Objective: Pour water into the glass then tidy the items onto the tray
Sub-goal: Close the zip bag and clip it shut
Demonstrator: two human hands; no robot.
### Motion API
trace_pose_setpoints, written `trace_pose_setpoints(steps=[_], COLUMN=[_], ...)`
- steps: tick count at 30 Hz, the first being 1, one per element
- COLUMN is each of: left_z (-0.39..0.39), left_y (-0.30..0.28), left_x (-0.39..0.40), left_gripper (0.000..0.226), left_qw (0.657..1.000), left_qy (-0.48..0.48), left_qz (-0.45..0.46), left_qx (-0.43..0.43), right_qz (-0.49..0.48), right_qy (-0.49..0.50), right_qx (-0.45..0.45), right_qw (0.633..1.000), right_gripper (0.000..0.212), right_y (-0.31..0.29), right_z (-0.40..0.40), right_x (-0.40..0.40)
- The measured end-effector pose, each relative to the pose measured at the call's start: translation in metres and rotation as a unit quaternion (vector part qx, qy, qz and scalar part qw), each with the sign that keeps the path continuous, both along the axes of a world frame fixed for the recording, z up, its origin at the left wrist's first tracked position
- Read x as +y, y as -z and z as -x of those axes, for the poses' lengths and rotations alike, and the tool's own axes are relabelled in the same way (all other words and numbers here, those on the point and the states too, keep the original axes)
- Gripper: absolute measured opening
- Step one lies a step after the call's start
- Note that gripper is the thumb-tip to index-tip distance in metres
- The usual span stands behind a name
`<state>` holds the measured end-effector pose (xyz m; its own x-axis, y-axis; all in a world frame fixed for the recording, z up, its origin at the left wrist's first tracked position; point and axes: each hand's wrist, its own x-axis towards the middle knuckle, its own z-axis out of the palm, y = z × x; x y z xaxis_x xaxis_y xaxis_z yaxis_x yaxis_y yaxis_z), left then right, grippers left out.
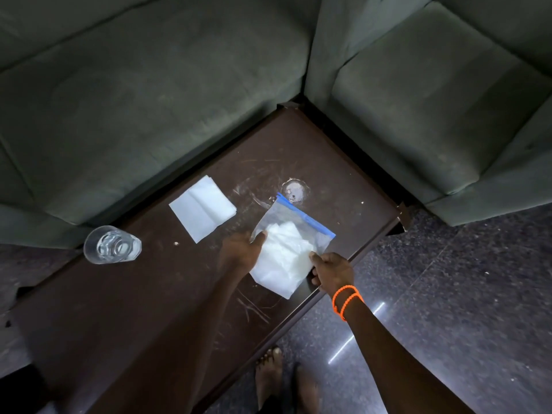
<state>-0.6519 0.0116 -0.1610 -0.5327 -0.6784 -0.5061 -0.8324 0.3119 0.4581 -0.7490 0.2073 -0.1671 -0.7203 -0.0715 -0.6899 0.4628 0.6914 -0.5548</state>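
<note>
I see a grey-green corner sofa (pixel 155 94) filling the far side and the right of the view, with a dark speckled floor (pixel 448 294) on the near right. Wedged into the sofa's corner is a dark brown, scratched wooden table (pixel 149 309), running from the far right down to the near left. My left hand (pixel 243 249) and right hand (pixel 331 271) both hold a clear zip bag (pixel 294 225) with a blue seal strip, lifted just above the table's right part; the left thumb and fingers pinch its left edge, the right fingers pinch its near right edge. White crumpled tissue (pixel 283 261) sits partly in the bag and hangs out of its near end toward me. A flat folded white napkin (pixel 203 209) lies on the table to the left of the bag, apart from it. The glass (pixel 112 245) stands upright at the table's left edge, well apart from the bag, and it seems to hold clear water, though I cannot tell the level. An orange beaded bracelet (pixel 348 301) circles my right wrist. Bare feet (pixel 268 375) stand on the floor at the near edge.
</note>
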Motion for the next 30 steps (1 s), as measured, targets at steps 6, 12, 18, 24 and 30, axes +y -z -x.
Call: trace_pose_setpoints(steps=[6,12,18,24,30], left_z=[-0.05,-0.111,-0.165,-0.19,-0.162], left_y=[0.004,0.012,0.007,0.007,-0.007], left_x=[-0.027,-0.032,-0.043,-0.051,-0.035], left_gripper=[0.057,0.06,0.053,0.047,0.034], left_qw=[0.998,0.995,0.992,0.991,0.988], left_qy=[0.016,-0.041,-0.083,-0.051,-0.067], left_qz=[-0.028,-0.023,-0.004,0.031,0.139], left_qx=[-0.054,-0.082,-0.093,-0.117,-0.005], right_qz=[-0.004,0.008,0.001,-0.011,0.002], right_qy=[-0.032,-0.066,-0.096,-0.149,-0.155], right_qx=[-0.016,0.008,0.025,0.077,0.145], right_qw=[0.999,0.998,0.995,0.986,0.977], right_gripper=[0.028,0.024,0.023,0.022,0.025], right_y=[0.004,0.009,0.012,0.01,0.008], right_z=[-0.014,-0.032,-0.046,-0.056,-0.062], right_x=[-0.021,-0.037,-0.049,-0.062,-0.072])
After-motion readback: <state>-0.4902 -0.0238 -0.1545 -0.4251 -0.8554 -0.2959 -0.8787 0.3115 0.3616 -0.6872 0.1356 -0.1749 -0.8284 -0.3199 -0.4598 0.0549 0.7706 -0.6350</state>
